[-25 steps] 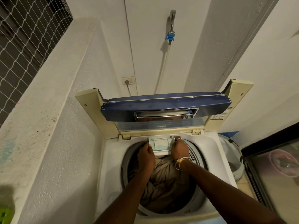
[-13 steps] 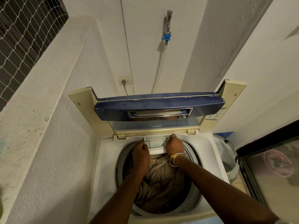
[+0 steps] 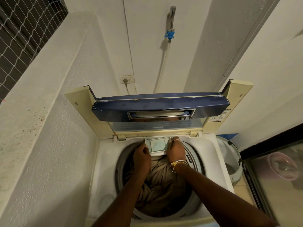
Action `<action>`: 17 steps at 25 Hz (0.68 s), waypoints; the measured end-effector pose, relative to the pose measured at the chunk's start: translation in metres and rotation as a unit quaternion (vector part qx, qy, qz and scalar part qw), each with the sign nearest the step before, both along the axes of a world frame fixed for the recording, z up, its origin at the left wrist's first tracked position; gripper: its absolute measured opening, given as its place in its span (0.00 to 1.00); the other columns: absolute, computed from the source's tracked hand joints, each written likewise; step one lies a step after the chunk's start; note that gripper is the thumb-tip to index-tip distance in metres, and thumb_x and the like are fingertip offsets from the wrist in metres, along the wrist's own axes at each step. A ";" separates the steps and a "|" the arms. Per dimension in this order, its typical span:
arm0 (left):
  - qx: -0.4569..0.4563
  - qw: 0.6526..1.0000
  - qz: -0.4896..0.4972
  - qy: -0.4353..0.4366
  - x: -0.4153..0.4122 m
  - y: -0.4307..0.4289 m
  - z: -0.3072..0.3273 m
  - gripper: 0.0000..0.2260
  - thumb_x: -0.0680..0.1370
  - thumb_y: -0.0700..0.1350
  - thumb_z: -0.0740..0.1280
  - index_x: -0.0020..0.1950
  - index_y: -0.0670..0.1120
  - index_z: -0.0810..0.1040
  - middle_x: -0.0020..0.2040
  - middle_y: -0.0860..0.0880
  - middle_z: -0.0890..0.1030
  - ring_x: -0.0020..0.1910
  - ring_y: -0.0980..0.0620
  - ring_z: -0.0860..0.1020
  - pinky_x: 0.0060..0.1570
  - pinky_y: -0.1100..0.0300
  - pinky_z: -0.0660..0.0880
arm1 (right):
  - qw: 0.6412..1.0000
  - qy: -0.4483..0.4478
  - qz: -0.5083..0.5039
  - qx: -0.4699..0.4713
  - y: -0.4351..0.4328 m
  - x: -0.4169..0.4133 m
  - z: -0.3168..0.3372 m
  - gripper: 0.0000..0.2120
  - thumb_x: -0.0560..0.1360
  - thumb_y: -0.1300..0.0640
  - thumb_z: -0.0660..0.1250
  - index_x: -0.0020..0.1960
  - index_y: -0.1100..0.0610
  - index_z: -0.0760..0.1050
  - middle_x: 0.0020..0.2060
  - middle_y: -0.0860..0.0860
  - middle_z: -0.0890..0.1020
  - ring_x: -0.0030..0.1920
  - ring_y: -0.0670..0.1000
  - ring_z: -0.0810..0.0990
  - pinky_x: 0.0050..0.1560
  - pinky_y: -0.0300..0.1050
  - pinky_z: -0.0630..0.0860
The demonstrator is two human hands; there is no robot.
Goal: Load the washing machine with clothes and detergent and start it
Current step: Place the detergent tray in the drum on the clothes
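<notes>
- Beige clothes (image 3: 162, 182) lie heaped inside the drum of the top-loading washing machine (image 3: 106, 161), under both forearms.
- Head view, machine: the blue and cream lid (image 3: 160, 107) stands folded upright along the far edge of the machine.
- Head view, drawer: the pale detergent drawer (image 3: 157, 143) sits at the far rim of the drum opening, just below the lid hinges. Its compartments face up; whether they hold detergent cannot be told.
- The left hand (image 3: 141, 157) grips the drawer's left edge, fingers curled round it.
- The right hand (image 3: 176, 150) grips the drawer's right edge, fingers curled round it. Thin wristbands (image 3: 177, 163) circle its wrist.
- The hands are apart, with the drawer between them.
- Head view, far wall: a metal tap (image 3: 171, 17) carries a blue connector (image 3: 169, 34) and a white hose (image 3: 162, 68) that runs down behind the lid. A wall socket (image 3: 126, 79) with a plug in it sits left of the hose.
- Head view, right side: a white basket (image 3: 232, 161) stands just beside the machine. A pink basin (image 3: 283, 166) shows behind a glass panel further right.
- Head view, far left: netting (image 3: 19, 30) covers a dark opening.
</notes>
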State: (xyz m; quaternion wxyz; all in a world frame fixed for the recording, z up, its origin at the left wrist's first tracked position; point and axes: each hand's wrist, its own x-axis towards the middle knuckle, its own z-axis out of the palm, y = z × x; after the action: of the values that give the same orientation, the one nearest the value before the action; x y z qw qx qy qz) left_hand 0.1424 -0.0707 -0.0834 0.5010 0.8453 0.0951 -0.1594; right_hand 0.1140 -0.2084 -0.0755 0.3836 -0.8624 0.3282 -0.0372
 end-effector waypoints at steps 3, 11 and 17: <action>-0.005 1.000 -0.007 0.000 0.001 0.001 -0.002 0.18 0.84 0.45 0.58 0.74 0.47 0.70 0.69 0.45 0.75 0.67 0.48 0.74 0.66 0.56 0.70 | 1.000 -0.011 0.007 -0.003 0.000 -0.001 -0.002 0.06 0.81 0.57 0.58 0.49 0.58 0.71 0.37 0.50 0.75 0.37 0.50 0.74 0.41 0.41 0.67; -0.018 0.999 0.015 0.039 0.010 0.000 0.003 0.18 0.84 0.44 0.59 0.75 0.47 0.68 0.72 0.46 0.72 0.66 0.51 0.73 0.59 0.63 0.66 | 0.999 -0.022 0.015 -0.037 -0.001 0.000 -0.004 0.06 0.81 0.56 0.58 0.49 0.57 0.71 0.36 0.49 0.75 0.36 0.49 0.73 0.41 0.40 0.67; -0.004 0.999 0.007 0.046 0.018 0.000 0.006 0.18 0.84 0.44 0.59 0.74 0.46 0.69 0.68 0.44 0.76 0.51 0.54 0.76 0.51 0.63 0.74 | 0.998 -0.020 0.016 -0.059 -0.002 0.001 -0.002 0.09 0.82 0.55 0.57 0.50 0.58 0.72 0.35 0.50 0.75 0.35 0.50 0.73 0.39 0.41 0.68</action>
State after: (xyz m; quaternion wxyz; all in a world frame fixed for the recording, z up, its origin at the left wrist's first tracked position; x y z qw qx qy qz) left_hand 0.1600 -0.0709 -0.0776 0.5009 0.8341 0.1235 -0.1953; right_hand 0.1149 -0.2102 -0.0771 0.3390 -0.8878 0.3040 -0.0676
